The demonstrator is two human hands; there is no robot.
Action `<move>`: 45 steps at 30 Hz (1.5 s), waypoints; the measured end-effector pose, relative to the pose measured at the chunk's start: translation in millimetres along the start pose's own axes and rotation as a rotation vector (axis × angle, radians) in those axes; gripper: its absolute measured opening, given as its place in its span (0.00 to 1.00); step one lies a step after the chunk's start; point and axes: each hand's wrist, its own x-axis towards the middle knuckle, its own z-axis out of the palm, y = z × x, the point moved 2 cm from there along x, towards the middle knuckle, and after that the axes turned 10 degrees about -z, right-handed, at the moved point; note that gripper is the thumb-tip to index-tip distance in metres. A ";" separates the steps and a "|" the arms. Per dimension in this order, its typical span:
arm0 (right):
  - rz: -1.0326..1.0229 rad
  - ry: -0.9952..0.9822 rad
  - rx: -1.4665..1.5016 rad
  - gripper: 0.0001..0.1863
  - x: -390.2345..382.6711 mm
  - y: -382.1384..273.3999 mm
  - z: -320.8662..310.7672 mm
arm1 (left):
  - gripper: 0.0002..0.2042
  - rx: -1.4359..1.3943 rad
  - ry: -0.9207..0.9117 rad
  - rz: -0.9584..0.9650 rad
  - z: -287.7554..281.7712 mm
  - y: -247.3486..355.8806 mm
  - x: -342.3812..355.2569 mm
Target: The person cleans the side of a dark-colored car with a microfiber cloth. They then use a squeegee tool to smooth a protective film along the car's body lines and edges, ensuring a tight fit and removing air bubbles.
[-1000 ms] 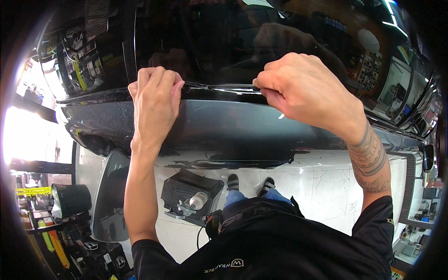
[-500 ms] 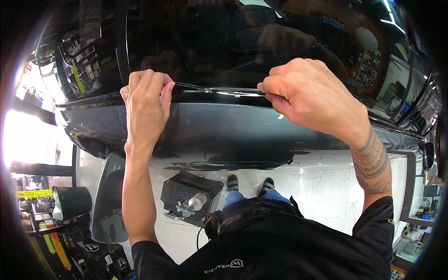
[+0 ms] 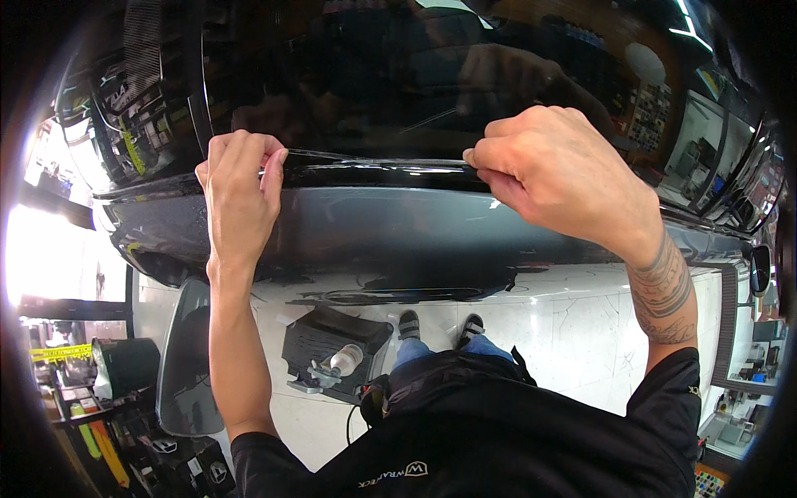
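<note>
Our fingers point(image 3: 235, 149) pinch closed in the head view: left hand point(image 3: 239, 195) and right hand point(image 3: 569, 174) both grip a thin shiny strip point(image 3: 382, 162), stretched between them along the near edge of the glossy black surface point(image 3: 365, 83), beyond the grey panel point(image 3: 398, 224); nearer us, a white bottle point(image 3: 346, 359) sits left of our sandals point(image 3: 408, 325)

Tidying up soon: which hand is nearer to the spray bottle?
Left. The left hand is above and to the left of the spray bottle; the right hand is above too, but farther off to its right.
</note>
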 end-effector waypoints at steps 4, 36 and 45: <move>-0.020 0.003 -0.006 0.04 -7.4 3.6 -2.5 | 0.04 0.009 -0.003 -0.006 -0.4 0.2 1.0; 0.018 -0.018 0.013 0.04 -68.2 32.0 -16.2 | 0.04 0.004 -0.019 -0.073 -7.6 3.1 13.1; 0.006 0.031 0.015 0.03 -86.5 41.1 -20.1 | 0.04 -0.024 -0.013 -0.127 -11.0 7.7 16.6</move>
